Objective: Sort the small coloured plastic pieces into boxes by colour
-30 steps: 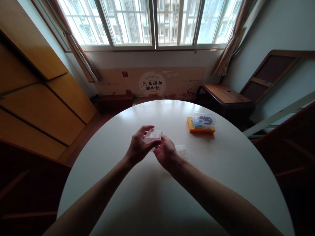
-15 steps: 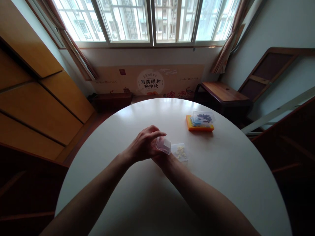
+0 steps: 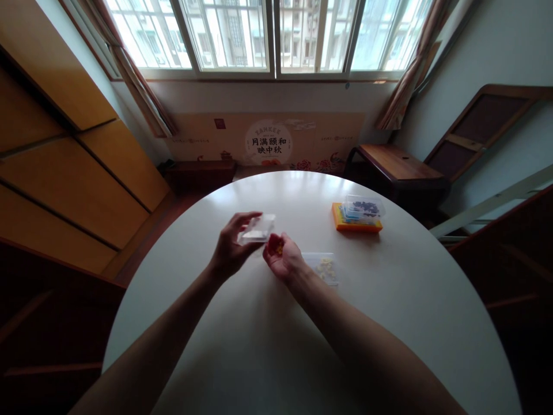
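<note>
My left hand (image 3: pixel 231 248) grips a clear plastic box (image 3: pixel 261 227) by its side, thumb below and fingers above, tilted over the table. Just right of it, my right hand (image 3: pixel 285 259) is turned palm up and cupped around some small yellow pieces (image 3: pixel 279 248). What these pieces are is too small to tell. Partly behind my right wrist, a clear shallow tray or lid (image 3: pixel 307 259) lies on the table, bearing several pale yellow pieces (image 3: pixel 326 267).
The round white table (image 3: pixel 242 357) fills the foreground. Toward its far right lies an orange and yellow box (image 3: pixel 360 227) with a clear case of dark pieces (image 3: pixel 365 207) on top. Beyond stands a wooden chair (image 3: pixel 395 161); cabinets (image 3: pixel 86 173) line the left.
My hands have moved apart. The left has carried the clear box up and left, while the right palm has turned up into view with yellow pieces in it.
</note>
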The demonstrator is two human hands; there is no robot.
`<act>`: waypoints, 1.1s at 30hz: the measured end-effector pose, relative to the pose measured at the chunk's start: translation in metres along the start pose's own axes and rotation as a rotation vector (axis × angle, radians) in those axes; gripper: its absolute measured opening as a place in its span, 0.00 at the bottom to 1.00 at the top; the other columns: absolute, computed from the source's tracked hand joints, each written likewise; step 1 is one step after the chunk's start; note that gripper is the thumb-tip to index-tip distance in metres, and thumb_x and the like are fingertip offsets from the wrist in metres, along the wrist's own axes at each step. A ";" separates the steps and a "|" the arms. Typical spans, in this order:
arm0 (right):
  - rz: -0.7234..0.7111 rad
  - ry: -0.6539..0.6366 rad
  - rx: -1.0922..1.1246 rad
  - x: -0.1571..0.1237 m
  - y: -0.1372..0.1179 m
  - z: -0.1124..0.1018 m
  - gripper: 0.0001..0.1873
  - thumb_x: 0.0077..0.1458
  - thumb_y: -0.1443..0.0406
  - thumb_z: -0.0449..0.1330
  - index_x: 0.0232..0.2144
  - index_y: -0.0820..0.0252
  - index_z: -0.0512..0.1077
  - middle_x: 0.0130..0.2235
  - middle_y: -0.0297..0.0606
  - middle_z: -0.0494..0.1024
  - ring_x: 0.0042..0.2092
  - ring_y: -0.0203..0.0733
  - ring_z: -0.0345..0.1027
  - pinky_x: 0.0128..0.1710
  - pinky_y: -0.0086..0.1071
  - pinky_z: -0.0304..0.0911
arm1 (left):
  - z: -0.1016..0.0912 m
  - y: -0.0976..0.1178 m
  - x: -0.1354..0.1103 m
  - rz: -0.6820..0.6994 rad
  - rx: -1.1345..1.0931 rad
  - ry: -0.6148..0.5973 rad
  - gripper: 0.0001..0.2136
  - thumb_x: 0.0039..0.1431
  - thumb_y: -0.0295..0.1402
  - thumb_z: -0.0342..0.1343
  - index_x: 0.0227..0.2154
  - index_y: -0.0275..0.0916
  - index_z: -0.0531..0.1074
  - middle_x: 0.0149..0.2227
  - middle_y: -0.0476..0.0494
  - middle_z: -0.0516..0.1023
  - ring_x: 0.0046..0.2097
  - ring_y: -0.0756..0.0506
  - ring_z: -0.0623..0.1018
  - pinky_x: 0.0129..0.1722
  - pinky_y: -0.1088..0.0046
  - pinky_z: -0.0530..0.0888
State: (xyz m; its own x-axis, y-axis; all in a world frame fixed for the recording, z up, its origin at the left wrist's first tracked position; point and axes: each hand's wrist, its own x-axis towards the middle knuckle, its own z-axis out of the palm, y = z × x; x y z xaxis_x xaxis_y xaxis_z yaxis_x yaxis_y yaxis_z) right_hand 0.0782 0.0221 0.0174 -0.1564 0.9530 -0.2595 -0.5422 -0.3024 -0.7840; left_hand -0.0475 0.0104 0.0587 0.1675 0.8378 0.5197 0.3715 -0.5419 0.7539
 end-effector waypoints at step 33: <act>-0.606 -0.566 -1.769 0.072 0.004 0.040 0.10 0.62 0.65 0.52 0.45 0.59 0.67 0.47 0.43 0.71 0.43 0.43 0.70 0.43 0.36 0.64 | -0.079 -0.152 0.050 -0.483 -0.051 0.223 0.26 0.36 0.39 0.63 0.41 0.32 0.76 0.35 0.40 0.79 0.35 0.44 0.76 0.34 0.70 0.73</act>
State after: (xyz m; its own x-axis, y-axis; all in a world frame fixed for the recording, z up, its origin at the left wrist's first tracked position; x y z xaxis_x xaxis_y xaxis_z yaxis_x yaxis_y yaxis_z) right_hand 0.0320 0.0900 0.0185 -0.6974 0.7070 0.1170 0.6303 0.6829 -0.3693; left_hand -0.1681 0.1292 0.0020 -0.2122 0.9611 0.1768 0.3122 -0.1048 0.9442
